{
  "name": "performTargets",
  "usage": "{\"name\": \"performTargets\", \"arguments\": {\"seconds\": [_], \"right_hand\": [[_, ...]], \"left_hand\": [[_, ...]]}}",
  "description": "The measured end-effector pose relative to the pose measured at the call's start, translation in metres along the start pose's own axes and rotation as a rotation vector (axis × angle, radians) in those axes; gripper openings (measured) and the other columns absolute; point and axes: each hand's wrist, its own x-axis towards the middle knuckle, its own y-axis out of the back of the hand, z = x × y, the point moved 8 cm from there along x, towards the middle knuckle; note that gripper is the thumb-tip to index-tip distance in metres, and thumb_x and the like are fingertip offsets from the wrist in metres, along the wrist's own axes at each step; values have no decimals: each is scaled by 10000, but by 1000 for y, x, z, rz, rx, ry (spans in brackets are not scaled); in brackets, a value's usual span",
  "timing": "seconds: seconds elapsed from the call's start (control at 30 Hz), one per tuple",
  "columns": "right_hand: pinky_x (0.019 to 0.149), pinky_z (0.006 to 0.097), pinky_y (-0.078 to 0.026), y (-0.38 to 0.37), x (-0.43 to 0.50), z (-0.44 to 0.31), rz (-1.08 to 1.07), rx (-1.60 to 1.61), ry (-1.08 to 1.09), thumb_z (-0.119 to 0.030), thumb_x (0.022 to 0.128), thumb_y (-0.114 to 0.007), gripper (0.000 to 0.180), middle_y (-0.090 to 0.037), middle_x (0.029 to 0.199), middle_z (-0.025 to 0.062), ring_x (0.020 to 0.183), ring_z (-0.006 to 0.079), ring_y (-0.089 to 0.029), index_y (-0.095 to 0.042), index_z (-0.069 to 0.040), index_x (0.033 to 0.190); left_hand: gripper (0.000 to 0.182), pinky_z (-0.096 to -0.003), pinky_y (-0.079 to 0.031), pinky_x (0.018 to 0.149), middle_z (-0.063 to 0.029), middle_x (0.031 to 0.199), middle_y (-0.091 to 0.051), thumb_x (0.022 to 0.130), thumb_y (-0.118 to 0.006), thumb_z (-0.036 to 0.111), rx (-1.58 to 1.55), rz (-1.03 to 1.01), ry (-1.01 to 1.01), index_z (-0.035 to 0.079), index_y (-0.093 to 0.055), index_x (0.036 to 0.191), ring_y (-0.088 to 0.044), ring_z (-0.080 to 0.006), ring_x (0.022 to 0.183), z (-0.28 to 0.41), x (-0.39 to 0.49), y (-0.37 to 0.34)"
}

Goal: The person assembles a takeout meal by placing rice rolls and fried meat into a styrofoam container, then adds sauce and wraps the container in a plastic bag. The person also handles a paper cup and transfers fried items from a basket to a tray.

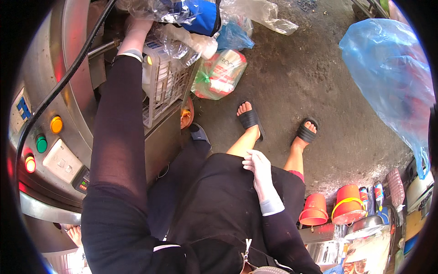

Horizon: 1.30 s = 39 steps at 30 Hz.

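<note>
My left hand (137,32), in a thin pale glove, reaches to the top of the view beside a plastic basket (154,85). Clear plastic bags (178,37) and a blue cloth-like item with black edging (202,17) lie around it. Its fingers are hidden, so I cannot see whether it grips anything. In front of a black apron (208,191) hangs my right hand (258,171), also gloved. Its fingers are loosely bent and slightly apart, with nothing visible in them. White items show through the basket's slotted wall.
A metal machine (68,120) with lights, a socket and a black cable (65,82) stands left. A knotted bag of red-and-white packs (219,73) rests nearby. Sandalled feet (251,120) and a grey shoe (200,133) are below. Right are a blue bag (386,68) and red buckets (349,202).
</note>
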Motion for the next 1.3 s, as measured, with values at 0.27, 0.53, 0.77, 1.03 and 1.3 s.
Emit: {"name": "performTargets", "arguments": {"seconds": [0.27, 0.53, 0.77, 1.03, 1.3], "right_hand": [[705, 250, -548, 3, -2, -3, -11, 20, -1, -195, 1015, -508, 263, -665, 933, 52, 788, 130, -660, -636, -19, 1164], [709, 267, -551, 2, -2, -5, -14, 31, -4, -213, 1007, -523, 275, -662, 933, 61, 798, 141, -665, -629, -15, 1166], [707, 269, -551, 2, -4, -9, -21, 66, 14, -226, 998, -537, 288, -661, 932, 63, 792, 145, -663, -625, -11, 1168], [710, 271, -553, 7, -6, -5, -30, 60, 14, -221, 992, -539, 283, -661, 927, 63, 788, 147, -665, -623, -12, 1164], [662, 251, -540, 11, -1, -2, -31, -8, 36, -205, 1015, -510, 266, -674, 893, 62, 757, 122, -662, -648, -34, 1166]], "left_hand": [[453, -461, -504, 945, -160, 1208, -660, 874, -596, 516, -20, 0, 15, 198, -691, 1182, -619, -374, 1125, -4, 15, -2], [460, -460, -502, 949, -159, 1216, -656, 872, -599, 531, -1, -47, 21, 204, -692, 1181, -614, -376, 1132, -8, 3, 1], [467, -460, -501, 952, -159, 1222, -653, 869, -602, 544, 5, -91, 39, 209, -694, 1181, -611, -378, 1139, -15, -6, -4], [467, -458, -497, 957, -164, 1225, -649, 868, -607, 551, -2, -148, 118, 215, -696, 1179, -605, -381, 1147, -40, -18, -7], [214, -360, -549, 819, -160, 976, -711, 919, -621, 207, -967, 213, 439, 25, -685, 1011, -687, -229, 905, -33, -174, 83]]}}
